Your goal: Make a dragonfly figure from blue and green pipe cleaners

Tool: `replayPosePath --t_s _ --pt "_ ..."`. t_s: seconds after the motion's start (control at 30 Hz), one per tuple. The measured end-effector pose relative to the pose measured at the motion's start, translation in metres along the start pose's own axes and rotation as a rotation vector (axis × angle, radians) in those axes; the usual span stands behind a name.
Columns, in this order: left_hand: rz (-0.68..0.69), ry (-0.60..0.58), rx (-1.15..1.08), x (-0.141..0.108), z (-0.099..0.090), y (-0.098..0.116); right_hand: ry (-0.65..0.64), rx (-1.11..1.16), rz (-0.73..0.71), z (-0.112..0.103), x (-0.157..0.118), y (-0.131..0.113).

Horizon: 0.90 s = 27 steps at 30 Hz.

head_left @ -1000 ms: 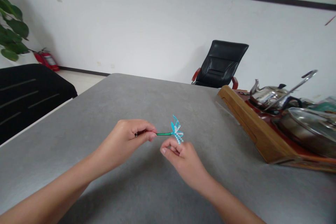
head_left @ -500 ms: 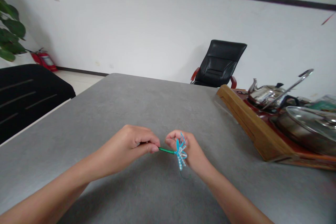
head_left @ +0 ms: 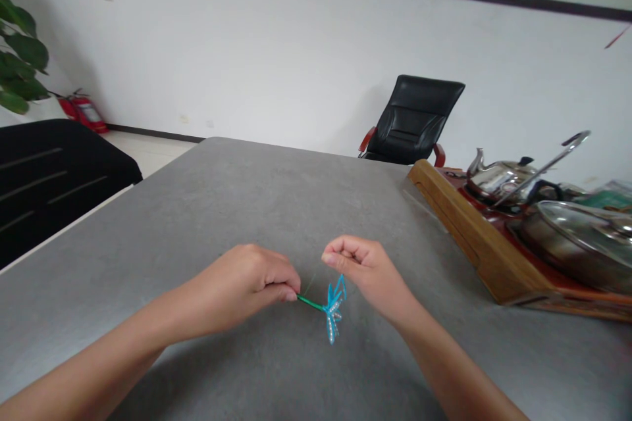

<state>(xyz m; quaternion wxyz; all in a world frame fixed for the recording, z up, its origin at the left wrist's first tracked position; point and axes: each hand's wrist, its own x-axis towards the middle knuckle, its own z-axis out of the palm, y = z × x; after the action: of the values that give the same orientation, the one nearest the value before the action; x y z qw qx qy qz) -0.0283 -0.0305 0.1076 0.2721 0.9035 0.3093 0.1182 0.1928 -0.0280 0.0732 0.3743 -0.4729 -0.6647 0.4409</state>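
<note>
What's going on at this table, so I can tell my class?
A person's left hand pinches the green stem of a blue beaded flower, held above the grey table. The right hand is curled just above the petals, thumb and fingers drawn together; whether it holds the faint thread near the stem is unclear. A wooden tray sits to the right.

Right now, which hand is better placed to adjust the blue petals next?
Probably the right hand: it hovers beside the blue petals, while the left hand pinches the green stem.
</note>
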Motion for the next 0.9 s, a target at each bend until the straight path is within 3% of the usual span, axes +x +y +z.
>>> replayPosePath --t_s 0.27,0.47,0.73,0.9 --pt "-0.054 0.043 0.119 0.001 0.001 -0.005 0.036 -0.202 -0.074 0.001 -0.019 -0.028" --pt "-0.163 0.164 0.081 0.004 -0.001 -0.008 0.038 -0.427 -0.210 0.009 -0.033 -0.040" --pt "-0.249 0.345 -0.022 0.004 -0.002 -0.008 -0.066 -0.486 -0.267 0.022 -0.039 -0.034" --pt "-0.271 0.416 -0.079 0.003 -0.004 -0.006 -0.098 -0.442 -0.227 0.025 -0.031 -0.025"
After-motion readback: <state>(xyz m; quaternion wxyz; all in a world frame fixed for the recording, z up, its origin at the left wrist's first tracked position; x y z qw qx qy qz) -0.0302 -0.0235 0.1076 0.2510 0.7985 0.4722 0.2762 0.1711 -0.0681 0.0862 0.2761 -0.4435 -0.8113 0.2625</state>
